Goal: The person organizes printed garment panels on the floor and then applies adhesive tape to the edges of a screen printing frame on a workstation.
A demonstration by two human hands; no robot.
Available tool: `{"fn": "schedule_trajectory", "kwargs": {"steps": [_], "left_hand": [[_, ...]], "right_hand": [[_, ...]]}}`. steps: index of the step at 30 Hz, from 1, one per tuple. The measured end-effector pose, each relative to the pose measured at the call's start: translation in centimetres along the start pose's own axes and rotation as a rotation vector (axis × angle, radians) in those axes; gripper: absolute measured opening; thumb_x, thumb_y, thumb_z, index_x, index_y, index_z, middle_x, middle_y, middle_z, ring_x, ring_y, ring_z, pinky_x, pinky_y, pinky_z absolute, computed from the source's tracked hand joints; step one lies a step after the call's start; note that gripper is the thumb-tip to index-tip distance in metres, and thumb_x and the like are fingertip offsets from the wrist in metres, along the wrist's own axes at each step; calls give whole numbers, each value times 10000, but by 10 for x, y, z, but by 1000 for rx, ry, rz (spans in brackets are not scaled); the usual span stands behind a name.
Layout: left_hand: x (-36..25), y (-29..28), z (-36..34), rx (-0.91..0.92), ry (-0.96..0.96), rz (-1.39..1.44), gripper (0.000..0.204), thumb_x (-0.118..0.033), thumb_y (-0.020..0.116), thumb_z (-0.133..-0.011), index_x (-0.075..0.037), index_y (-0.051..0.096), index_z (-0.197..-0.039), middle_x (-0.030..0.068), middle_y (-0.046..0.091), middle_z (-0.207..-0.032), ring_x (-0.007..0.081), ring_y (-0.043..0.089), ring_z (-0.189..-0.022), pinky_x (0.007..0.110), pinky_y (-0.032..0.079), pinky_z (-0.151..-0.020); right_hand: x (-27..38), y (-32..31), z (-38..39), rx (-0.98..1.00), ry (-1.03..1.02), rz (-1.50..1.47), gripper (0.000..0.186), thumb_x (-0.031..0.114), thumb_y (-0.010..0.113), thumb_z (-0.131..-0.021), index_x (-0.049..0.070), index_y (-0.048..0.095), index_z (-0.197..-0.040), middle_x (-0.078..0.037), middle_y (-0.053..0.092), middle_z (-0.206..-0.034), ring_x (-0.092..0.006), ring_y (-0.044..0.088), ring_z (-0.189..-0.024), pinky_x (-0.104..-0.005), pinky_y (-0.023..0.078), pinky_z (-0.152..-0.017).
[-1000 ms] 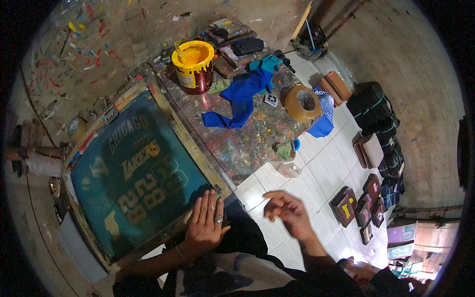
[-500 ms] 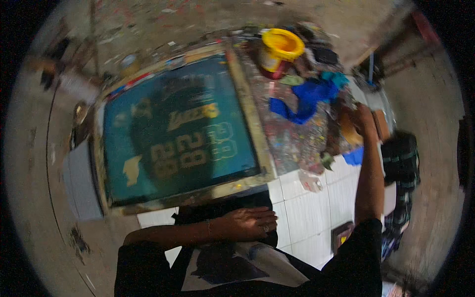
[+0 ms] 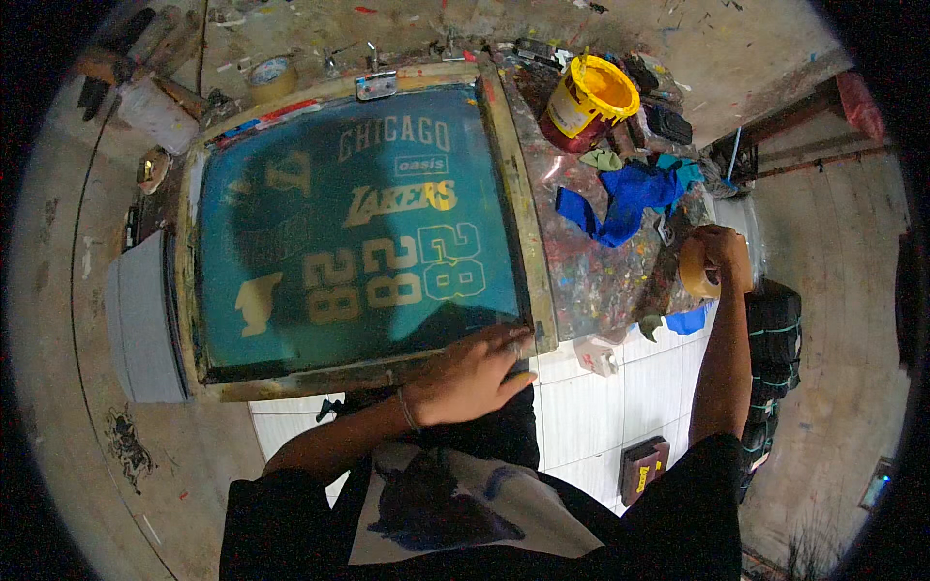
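White floor tiles (image 3: 576, 416) lie near a brownish wall (image 3: 833, 290).

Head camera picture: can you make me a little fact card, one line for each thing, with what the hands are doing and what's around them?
Left hand: open, fingers over the near right corner of the screen frame
Right hand: at the brown tape roll, fingers bent; how firmly it grips is hidden
Screen: blue-green, with pale letters, numbers and shapes
Bucket: yellow rim, yellow paint inside, on the paint-spotted table
Cloth: blue, crumpled on the table
Floor: white tiles, dark flat item with yellow print
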State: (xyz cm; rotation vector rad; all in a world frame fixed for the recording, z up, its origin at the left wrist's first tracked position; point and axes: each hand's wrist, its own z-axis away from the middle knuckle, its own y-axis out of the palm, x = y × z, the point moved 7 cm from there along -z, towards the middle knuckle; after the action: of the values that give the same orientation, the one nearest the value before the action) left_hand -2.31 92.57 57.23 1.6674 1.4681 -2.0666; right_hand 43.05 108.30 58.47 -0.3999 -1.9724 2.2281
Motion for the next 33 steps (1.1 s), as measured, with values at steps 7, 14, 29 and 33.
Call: {"fn": "schedule_trajectory", "kwargs": {"steps": [7, 14, 29, 33], "left_hand": [[-31, -6, 18, -61, 145, -158, 442, -291, 633, -905, 33, 587, -1203, 199, 576, -1271, 334, 519, -1237, 423, 398, -1068], [31, -32, -17, 44, -272, 145, 403, -252, 675, -884, -12, 593, -1197, 194, 629, -1163, 367, 599, -1104, 407, 475, -939], [43, -9, -37, 184, -253, 244, 308, -278, 671, -889, 5, 640, -1004, 207, 656, -938, 335, 650, -892, 391, 507, -791], [28, -4, -27, 123, -191, 161, 343, -276, 682, -881, 4, 611, -1066, 201, 655, -968, 352, 646, -909, 390, 508, -802]], "right_hand": [[-5, -13, 21, -100, 4, -356, 200, 226, 628, -819, 144, 775, -927, -140, 718, -785, -213, 699, -654, -341, 544, -608], [7, -12, 13, -155, -46, -300, 182, 207, 659, -831, 109, 772, -934, -119, 681, -660, -155, 613, -475, -321, 490, -488], [7, -10, 19, -239, -192, -254, 201, 235, 689, -831, 84, 761, -943, -126, 688, -691, -180, 617, -531, -334, 488, -549], [-6, 3, 14, -198, -133, -328, 206, 217, 679, -846, 59, 750, -957, -120, 713, -764, -168, 611, -573, -334, 493, -590]]}}
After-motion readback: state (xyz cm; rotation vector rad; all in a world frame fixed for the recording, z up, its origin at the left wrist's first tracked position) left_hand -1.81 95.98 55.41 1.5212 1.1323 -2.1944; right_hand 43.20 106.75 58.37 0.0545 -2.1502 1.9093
